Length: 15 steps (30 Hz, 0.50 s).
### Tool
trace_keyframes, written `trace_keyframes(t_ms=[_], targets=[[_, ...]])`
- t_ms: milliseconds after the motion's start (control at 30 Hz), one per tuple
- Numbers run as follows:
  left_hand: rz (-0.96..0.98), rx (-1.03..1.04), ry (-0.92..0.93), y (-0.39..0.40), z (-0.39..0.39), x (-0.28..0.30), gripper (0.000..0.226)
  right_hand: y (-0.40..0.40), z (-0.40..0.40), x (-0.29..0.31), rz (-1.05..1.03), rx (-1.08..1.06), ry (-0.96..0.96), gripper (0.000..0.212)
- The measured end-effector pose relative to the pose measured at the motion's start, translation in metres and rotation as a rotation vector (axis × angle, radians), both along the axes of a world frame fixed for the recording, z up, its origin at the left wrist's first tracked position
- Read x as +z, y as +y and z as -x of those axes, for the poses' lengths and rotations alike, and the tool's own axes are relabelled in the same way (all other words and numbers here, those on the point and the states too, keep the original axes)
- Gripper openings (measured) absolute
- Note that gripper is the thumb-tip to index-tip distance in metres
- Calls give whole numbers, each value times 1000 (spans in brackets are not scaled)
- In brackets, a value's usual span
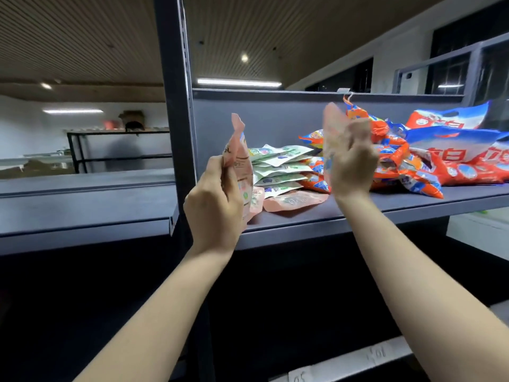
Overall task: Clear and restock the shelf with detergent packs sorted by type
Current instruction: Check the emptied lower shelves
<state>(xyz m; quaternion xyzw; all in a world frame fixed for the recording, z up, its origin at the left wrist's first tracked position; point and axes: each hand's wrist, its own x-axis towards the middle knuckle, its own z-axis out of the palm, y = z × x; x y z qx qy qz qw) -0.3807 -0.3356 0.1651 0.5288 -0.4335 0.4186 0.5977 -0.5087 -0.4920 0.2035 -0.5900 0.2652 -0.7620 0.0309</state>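
Sorting pink pouches into place on the shelf (358, 213). Left hand (214, 205) curled round one pink pouch (239, 158), thumb on the near face, gripping it by the lower half, held upright just in front of the shelf edge. Right hand (349, 161) blurred, lifted higher, fingers apparently closed on a second pink pouch (332, 139); grip hard to confirm through the blur. Probably best to lower each pouch flat onto the pink ones (294, 201) already lying just beyond the left hand's knuckles, keeping clear of the green stack (278, 169) behind them. Worth laying one down at a time, edges squared, so the pile does not slide toward the shelf lip. Orange packs (396, 161) heaped past the right hand's fingers, large red and blue bags (451, 144) farther out on that side; no mixing with those. Left-hand pouch standing with long axis near vertical, top seal pointing up, face turned toward the right hand, seen almost edge-on. Right-hand pouch also roughly upright, leaning slightly; exact facing unclear.
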Motion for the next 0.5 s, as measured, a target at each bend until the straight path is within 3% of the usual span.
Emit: trace_keyframes(t_ms=[67, 200, 300, 367, 433, 500], targets=[[2, 111, -56, -12, -1, 7, 29, -21, -18, -18, -48, 200, 190, 15], [-45, 285, -176, -43, -14, 21, 31, -52, -30, -61, -347, 216, 850, 14], [-134, 422, -234, -76, -28, 26, 14, -44, -21, -65, -512, 364, 915, 28], [-446, 491, -180, -98, -34, 23, 20, -41, -16, -61, -571, 402, 933, 35], [-955, 396, 0, -119, -38, 14, 34, -40, -11, -58, -583, 425, 941, 37], [-1286, 265, 110, -127, -41, 3, 48, -39, -7, -58, -579, 442, 933, 37]])
